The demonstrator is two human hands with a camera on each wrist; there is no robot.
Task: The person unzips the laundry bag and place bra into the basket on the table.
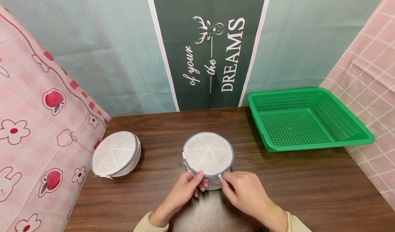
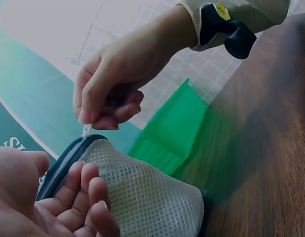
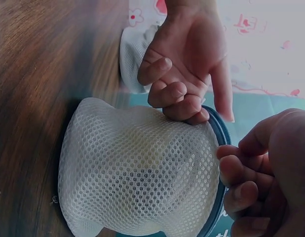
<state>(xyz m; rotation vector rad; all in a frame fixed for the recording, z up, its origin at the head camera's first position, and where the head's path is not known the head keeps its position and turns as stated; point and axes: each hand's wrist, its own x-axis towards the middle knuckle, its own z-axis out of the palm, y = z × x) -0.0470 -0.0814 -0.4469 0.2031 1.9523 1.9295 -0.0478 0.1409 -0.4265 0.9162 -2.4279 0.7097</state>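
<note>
Two hands in light sleeves (image 1: 149, 223) work over the near side of a brown wooden table (image 1: 165, 153). The left hand (image 1: 186, 187) grips the near rim of a white mesh bag (image 1: 208, 153), thumb on top, fingers curled below against its side. The right hand (image 1: 247, 192) is nearly closed, pinching a small white zipper pull (image 1: 220, 176) between thumb and forefinger at the near right of that rim. This bag stands about midway between the table's left and right edges, its round mesh top facing up. Another mesh bag (image 1: 114, 153) sits beside the left edge, well apart from the hands. At the far right corner is a green basket (image 1: 321, 145). Beyond the far edge hangs a cloth (image 1: 172, 12) lettered "DREAMS".
</note>
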